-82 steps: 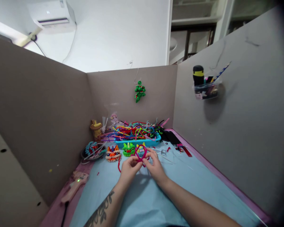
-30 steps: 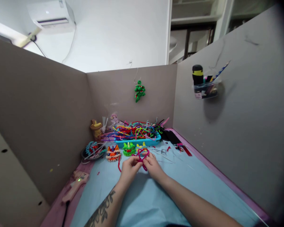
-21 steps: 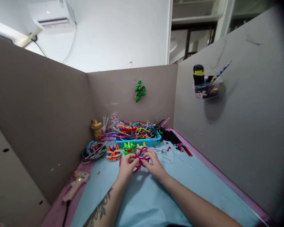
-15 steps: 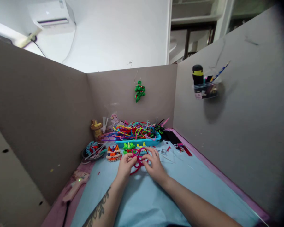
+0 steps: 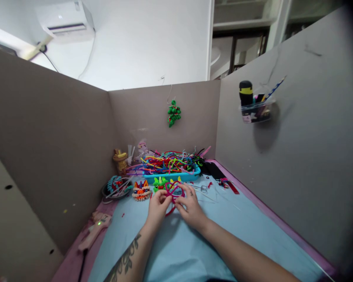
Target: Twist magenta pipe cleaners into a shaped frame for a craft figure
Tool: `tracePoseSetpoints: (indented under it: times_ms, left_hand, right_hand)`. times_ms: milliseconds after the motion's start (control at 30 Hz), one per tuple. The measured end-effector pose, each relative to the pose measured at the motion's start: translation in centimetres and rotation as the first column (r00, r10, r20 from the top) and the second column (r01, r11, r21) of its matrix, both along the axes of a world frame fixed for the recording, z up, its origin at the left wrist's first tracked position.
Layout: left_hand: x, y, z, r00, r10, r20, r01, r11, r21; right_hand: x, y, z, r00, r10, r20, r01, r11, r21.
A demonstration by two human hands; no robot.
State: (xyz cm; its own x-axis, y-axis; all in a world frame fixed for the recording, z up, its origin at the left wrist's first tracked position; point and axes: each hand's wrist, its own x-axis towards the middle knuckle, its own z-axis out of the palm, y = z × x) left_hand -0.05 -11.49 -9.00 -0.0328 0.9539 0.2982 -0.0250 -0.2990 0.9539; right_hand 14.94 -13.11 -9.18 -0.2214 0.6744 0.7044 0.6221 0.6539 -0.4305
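Between my two hands is a magenta pipe cleaner (image 5: 176, 185) bent into several loops, held up over the light blue table cover (image 5: 176, 250). My left hand (image 5: 158, 203) pinches it near its middle with thumb and fingers. From the other side my right hand (image 5: 190, 203) grips it too, with the index finger stretched up along a loop. A lower loop hangs beneath the fingers. Just behind stand a green pipe-cleaner figure (image 5: 159, 183) and a blue and yellow one (image 5: 176, 179), partly covered by the loops. An orange and cream figure (image 5: 141, 192) sits to the left.
A blue tray (image 5: 153, 178) heaped with colourful pipe cleaners stands at the back. Scissors (image 5: 204, 188) lie on the right. On the left are a dark bowl (image 5: 106, 194) and a pink glue gun (image 5: 95, 231). Grey partitions (image 5: 164, 137) enclose the table.
My hands have drawn slightly closer together around the magenta pipe cleaner. Its loops have turned a little and stand more upright.
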Motion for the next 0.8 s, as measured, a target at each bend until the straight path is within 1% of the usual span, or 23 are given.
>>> tracePoseSetpoints:
  times_ms: [100, 167, 200, 267, 367, 467, 533, 600, 700, 733, 800]
  left_hand:
    - [-0.1, -0.4, -0.1, 0.981, 0.082, -0.177, -0.057, 0.988, 0.144]
    - [-0.2, -0.4, -0.1, 0.965, 0.124, -0.23, -0.08, 0.978, 0.192]
    - [-0.2, -0.3, -0.2, 0.967, 0.126, -0.221, -0.085, 0.979, 0.186]
    - [-0.2, -0.1, -0.2, 0.985, 0.09, -0.144, -0.072, 0.99, 0.123]
    - [-0.1, 0.3, 0.0, 1.0, 0.009, 0.026, -0.009, 1.0, -0.009]
    - [0.0, 0.4, 0.1, 0.991, -0.029, 0.129, 0.04, 0.996, -0.082]
    - [0.0, 0.4, 0.1, 0.986, -0.037, 0.161, 0.055, 0.993, -0.109]
    - [-0.1, 0.4, 0.0, 0.984, -0.039, 0.174, 0.061, 0.991, -0.119]
    - [-0.2, 0.5, -0.1, 0.985, -0.052, 0.162, 0.071, 0.991, -0.112]
    - [-0.2, 0.4, -0.1, 0.986, -0.061, 0.155, 0.079, 0.99, -0.114]
    - [-0.1, 0.4, 0.0, 0.985, -0.084, 0.15, 0.103, 0.987, -0.122]
  right_hand:
    - [-0.2, -0.3, 0.2, 1.0, 0.019, -0.024, -0.018, 1.0, 0.014]
    - [-0.2, -0.5, 0.4, 0.999, 0.005, -0.051, -0.005, 1.0, 0.012]
    - [-0.2, -0.5, 0.5, 0.998, -0.005, -0.06, 0.005, 1.0, 0.0]
    - [-0.1, -0.4, 0.6, 0.998, -0.016, -0.061, 0.013, 0.999, -0.046]
    - [-0.1, -0.1, 0.3, 0.998, -0.012, -0.064, 0.004, 0.991, -0.131]
    - [-0.3, 0.3, -0.1, 0.993, -0.04, -0.113, 0.02, 0.985, -0.172]
    - [-0.3, 0.4, -0.3, 0.987, -0.04, -0.155, 0.012, 0.984, -0.178]
    - [-0.2, 0.4, -0.2, 0.982, -0.046, -0.185, 0.018, 0.988, -0.151]
    - [0.1, 0.5, 0.1, 0.979, -0.112, -0.173, 0.1, 0.992, -0.079]
    - [0.2, 0.6, 0.2, 0.98, -0.123, -0.159, 0.113, 0.991, -0.075]
    - [0.4, 0.8, 0.3, 0.984, -0.103, -0.146, 0.086, 0.989, -0.119]
